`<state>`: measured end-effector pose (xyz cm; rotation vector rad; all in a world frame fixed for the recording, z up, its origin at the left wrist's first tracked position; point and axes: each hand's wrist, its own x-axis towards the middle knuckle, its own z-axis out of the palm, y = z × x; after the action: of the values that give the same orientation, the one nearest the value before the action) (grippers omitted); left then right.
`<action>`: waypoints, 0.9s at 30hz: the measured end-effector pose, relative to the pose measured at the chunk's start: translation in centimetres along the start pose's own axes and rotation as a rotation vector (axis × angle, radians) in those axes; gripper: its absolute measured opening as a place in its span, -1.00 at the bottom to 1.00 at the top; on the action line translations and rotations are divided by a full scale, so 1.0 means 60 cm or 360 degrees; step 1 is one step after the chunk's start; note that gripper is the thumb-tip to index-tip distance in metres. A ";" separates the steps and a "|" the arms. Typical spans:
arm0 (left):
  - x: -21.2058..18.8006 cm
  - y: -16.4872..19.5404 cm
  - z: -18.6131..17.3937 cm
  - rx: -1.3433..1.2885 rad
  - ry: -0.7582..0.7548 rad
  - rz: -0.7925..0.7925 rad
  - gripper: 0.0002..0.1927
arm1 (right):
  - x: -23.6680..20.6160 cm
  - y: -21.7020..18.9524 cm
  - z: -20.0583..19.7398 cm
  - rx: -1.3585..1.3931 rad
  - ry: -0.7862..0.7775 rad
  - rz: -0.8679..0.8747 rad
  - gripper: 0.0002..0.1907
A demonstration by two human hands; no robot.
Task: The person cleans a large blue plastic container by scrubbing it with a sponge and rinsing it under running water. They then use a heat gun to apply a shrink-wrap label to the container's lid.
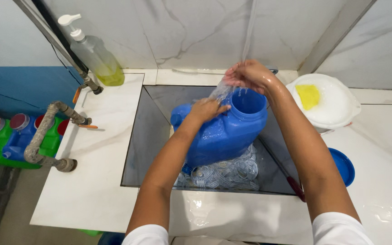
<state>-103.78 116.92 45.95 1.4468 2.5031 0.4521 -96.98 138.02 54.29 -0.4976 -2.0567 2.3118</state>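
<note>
Head view, looking down into a grey sink (146, 136) set in a white marble counter. A wet blue plastic jug (225, 131) leans tilted in the basin on a pile of clear plastic pieces (232, 172). The left hand (207, 110) lies flat on the jug's shoulder, fingers together, steadying it. The right hand (248, 75), cupped, fingers together, is under running water just above the jug's open mouth. This looks like rinsing; the tilted jug needs steady support. A soap dispenser (94, 54) stands far left; a blue lid (343, 165) lies right.
</note>
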 end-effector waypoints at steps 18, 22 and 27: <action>-0.337 -0.391 0.064 -0.1705 0.0866 -0.0856 -0.75 | -0.113 0.136 0.191 -0.2303 0.0999 -0.1370 -0.25; -0.452 -0.458 0.005 -0.1800 0.1165 -0.1242 -0.76 | -0.097 0.006 0.222 -0.2215 0.1006 -0.1301 -0.31; -0.509 -0.488 -0.090 -0.1931 0.1582 -0.1247 -0.76 | -0.136 -0.118 0.152 -0.1029 0.1207 -0.1784 -0.28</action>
<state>-114.05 75.80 41.19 -0.3166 2.1137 2.2692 -92.85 128.44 63.81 -0.0876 -1.8319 0.6849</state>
